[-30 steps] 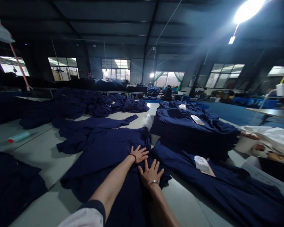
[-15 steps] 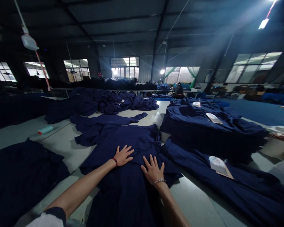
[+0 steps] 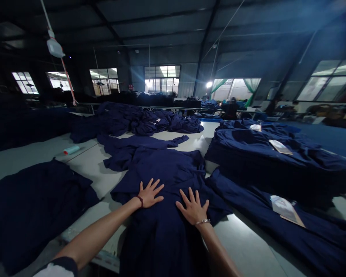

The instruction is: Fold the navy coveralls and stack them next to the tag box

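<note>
Two hands lie flat on a shirt, perhaps.

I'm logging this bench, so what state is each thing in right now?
Dark blue cloth garment, spread out, slightly wrinkled
Left hand, open, palm down on the garment
Right hand, open, palm down on the garment
Teal cylindrical spool, lying on its side
Dark blue layered cloth stack, rumpled on top
Green cloth curtains, drawn apart
Small round white lamp, lit

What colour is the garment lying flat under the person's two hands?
The garment is dark navy blue; the head view shows it best.
</note>
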`<move>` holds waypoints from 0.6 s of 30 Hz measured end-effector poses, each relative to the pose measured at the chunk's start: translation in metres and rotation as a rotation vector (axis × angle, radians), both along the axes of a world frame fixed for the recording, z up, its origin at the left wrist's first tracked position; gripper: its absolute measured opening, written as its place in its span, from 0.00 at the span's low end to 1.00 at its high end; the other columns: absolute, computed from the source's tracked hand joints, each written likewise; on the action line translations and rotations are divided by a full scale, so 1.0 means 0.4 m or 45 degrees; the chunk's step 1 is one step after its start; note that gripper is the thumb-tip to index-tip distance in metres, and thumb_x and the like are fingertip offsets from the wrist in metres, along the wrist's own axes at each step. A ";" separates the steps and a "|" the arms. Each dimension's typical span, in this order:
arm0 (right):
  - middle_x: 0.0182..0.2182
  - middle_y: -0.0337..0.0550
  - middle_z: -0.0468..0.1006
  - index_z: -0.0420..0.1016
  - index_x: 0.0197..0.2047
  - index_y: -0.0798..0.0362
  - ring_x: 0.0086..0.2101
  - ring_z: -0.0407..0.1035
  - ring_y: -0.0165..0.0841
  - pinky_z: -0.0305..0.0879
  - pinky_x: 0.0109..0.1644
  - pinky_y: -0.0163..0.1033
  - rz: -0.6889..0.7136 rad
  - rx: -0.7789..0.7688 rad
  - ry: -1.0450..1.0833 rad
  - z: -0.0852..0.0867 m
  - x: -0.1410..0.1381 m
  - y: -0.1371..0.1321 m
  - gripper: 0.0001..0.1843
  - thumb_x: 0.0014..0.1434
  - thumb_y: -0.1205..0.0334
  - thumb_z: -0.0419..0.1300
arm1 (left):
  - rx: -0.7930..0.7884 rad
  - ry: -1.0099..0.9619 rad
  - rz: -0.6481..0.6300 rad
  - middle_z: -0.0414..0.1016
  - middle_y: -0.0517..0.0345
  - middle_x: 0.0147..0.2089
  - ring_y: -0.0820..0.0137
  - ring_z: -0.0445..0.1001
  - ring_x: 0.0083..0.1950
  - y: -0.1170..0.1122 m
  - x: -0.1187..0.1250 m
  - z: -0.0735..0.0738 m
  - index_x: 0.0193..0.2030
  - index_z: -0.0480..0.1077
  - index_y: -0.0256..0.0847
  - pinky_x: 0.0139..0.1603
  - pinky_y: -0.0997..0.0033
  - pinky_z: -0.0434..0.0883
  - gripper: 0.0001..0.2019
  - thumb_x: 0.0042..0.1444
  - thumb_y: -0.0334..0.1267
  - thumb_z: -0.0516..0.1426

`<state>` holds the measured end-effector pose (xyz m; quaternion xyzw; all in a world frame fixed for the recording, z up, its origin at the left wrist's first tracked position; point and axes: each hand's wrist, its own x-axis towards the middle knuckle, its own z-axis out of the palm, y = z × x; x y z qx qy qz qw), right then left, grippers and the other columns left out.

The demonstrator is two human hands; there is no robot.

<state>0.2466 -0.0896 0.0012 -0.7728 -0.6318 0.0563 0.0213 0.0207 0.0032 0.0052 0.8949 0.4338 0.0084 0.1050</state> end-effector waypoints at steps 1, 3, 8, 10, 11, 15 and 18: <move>0.69 0.38 0.39 0.42 0.67 0.28 0.66 0.31 0.49 0.29 0.58 0.74 0.001 -0.009 0.000 0.003 0.004 0.016 0.34 0.59 0.33 0.38 | 0.002 -0.007 0.017 0.35 0.58 0.73 0.47 0.32 0.71 0.013 0.005 -0.002 0.69 0.42 0.60 0.57 0.22 0.36 0.32 0.60 0.64 0.40; 0.70 0.38 0.38 0.41 0.67 0.28 0.66 0.31 0.49 0.29 0.59 0.73 -0.005 -0.031 0.010 0.015 0.012 0.052 0.34 0.59 0.33 0.37 | 0.005 -0.016 0.046 0.36 0.59 0.73 0.49 0.33 0.71 0.044 0.024 0.003 0.69 0.43 0.61 0.58 0.23 0.35 0.32 0.60 0.64 0.40; 0.70 0.39 0.38 0.43 0.67 0.30 0.67 0.30 0.47 0.29 0.60 0.72 -0.006 -0.082 0.080 0.053 0.035 0.101 0.34 0.59 0.34 0.39 | -0.026 -0.019 0.054 0.37 0.57 0.73 0.49 0.34 0.71 0.092 0.060 0.030 0.69 0.45 0.59 0.58 0.24 0.36 0.31 0.60 0.63 0.41; 0.70 0.39 0.38 0.43 0.67 0.31 0.67 0.31 0.45 0.31 0.60 0.71 0.056 -0.045 0.123 0.063 0.045 0.085 0.33 0.60 0.36 0.39 | -0.028 -0.032 0.001 0.38 0.56 0.73 0.49 0.35 0.71 0.085 0.051 0.040 0.69 0.44 0.58 0.58 0.24 0.37 0.31 0.61 0.61 0.41; 0.70 0.38 0.37 0.43 0.67 0.31 0.67 0.30 0.43 0.31 0.61 0.71 0.112 -0.010 0.142 0.065 0.049 0.070 0.32 0.61 0.38 0.39 | -0.021 -0.046 -0.052 0.38 0.56 0.73 0.49 0.35 0.71 0.077 0.040 0.044 0.69 0.43 0.58 0.59 0.25 0.37 0.30 0.62 0.60 0.40; 0.69 0.31 0.38 0.43 0.67 0.29 0.67 0.29 0.41 0.28 0.63 0.68 0.389 0.031 0.164 0.058 0.065 -0.009 0.30 0.62 0.39 0.39 | -0.035 -0.079 -0.365 0.40 0.61 0.73 0.54 0.35 0.72 0.028 -0.033 0.048 0.69 0.41 0.62 0.62 0.31 0.35 0.27 0.64 0.57 0.39; 0.69 0.31 0.41 0.44 0.66 0.29 0.67 0.30 0.41 0.24 0.64 0.65 0.439 -0.036 0.139 0.041 0.069 -0.043 0.31 0.62 0.38 0.40 | -0.065 -0.041 -0.462 0.40 0.64 0.73 0.55 0.36 0.72 -0.001 -0.086 0.033 0.68 0.43 0.65 0.63 0.34 0.32 0.26 0.64 0.59 0.40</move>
